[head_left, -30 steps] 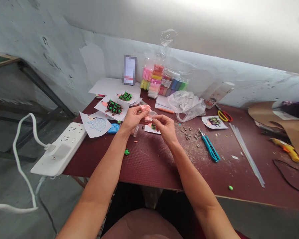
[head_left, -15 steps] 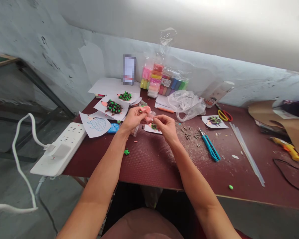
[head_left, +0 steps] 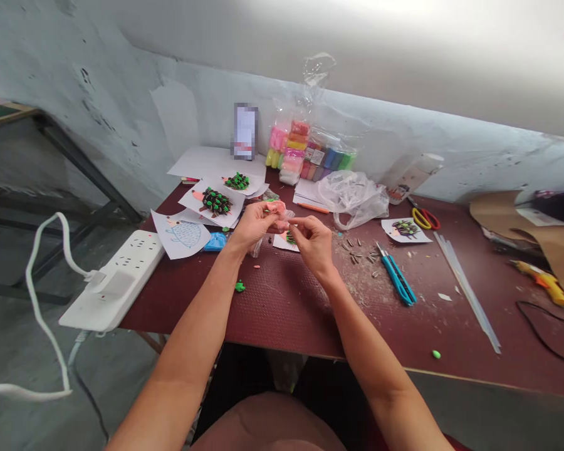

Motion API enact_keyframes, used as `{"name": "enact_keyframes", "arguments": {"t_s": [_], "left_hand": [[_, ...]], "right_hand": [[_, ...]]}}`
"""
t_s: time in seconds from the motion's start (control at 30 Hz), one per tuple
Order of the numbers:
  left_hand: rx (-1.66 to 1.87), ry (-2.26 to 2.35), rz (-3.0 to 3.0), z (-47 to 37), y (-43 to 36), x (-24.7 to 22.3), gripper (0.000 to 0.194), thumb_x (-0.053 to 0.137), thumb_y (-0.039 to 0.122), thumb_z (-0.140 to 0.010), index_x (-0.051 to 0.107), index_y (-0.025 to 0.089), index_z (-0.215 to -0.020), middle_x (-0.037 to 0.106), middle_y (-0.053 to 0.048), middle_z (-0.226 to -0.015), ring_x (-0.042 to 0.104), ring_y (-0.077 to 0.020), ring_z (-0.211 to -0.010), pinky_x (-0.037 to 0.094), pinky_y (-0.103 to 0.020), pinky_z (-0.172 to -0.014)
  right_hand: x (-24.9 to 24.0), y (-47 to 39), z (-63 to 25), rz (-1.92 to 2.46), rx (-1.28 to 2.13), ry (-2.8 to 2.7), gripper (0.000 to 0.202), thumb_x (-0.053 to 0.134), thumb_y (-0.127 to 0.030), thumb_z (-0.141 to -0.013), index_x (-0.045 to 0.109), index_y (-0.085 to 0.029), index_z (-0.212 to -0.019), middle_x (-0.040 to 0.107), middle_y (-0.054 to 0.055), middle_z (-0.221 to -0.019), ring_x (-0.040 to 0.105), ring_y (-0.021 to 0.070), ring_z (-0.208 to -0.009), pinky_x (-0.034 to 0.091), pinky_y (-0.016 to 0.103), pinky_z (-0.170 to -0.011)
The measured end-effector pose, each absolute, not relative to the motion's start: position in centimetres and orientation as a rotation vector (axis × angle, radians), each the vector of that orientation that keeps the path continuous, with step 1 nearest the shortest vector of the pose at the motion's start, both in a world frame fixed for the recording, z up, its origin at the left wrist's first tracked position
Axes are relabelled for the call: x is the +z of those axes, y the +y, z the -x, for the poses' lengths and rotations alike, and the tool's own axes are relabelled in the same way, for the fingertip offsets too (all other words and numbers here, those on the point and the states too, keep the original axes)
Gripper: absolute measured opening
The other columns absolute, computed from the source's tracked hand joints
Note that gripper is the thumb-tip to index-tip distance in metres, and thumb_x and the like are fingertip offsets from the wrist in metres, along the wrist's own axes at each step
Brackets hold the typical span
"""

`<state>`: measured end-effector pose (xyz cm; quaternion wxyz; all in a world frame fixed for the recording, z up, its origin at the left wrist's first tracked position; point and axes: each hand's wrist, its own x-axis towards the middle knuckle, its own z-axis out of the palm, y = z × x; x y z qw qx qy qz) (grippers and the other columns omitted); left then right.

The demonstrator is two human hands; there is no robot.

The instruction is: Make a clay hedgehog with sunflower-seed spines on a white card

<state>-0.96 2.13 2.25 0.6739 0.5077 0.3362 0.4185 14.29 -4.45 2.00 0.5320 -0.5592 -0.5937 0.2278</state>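
Note:
My left hand point(head_left: 257, 222) is closed around a lump of pink modelling clay point(head_left: 276, 207) in a clear plastic wrapper point(head_left: 288, 214). My right hand point(head_left: 314, 240) meets it from the other side, thumb and forefinger pinched at the lower edge of the wrapped clay. Exactly what lies between those fingertips is too small to make out. Beneath the hands, a card with a green-and-black hedgehog point(head_left: 290, 237) is partly covered. A crumb of pink clay point(head_left: 257, 267) and a green clay lump point(head_left: 240, 286) rest on the table nearer to me.
Hedgehog pictures point(head_left: 216, 202) and a blue packet point(head_left: 215, 242) lie left, beside a power strip point(head_left: 113, 282). Clay packs point(head_left: 294, 153) and a plastic bag point(head_left: 352, 194) stand behind. Rightward are seeds point(head_left: 355, 257), a utility knife point(head_left: 397, 275), scissors point(head_left: 425, 218), glue sticks point(head_left: 467, 291) and a glue gun point(head_left: 543, 282).
Both hands stay almost in place at the wrapped pink clay. My right fingers have shifted very slightly, and the whole view has moved a little.

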Motion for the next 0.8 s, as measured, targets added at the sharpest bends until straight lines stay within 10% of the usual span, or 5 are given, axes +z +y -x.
{"name": "enact_keyframes", "arguments": {"t_s": [0.8], "left_hand": [[0.973,0.688,-1.186,0.3,2.1,1.4,0.037,0.081,0.019,-0.069,0.066,0.012,-0.103,0.069,0.0,-0.083,0.067,-0.0124,-0.073,0.06,-0.028,-0.074]], "right_hand": [[1.1,-4.6,-13.4,1.565,0.153,-1.662,0.01,0.063,-0.021,-0.092,0.067,-0.02,-0.084,0.063,0.004,-0.088,0.058,0.016,-0.075,0.041,0.029,-0.07]]}}
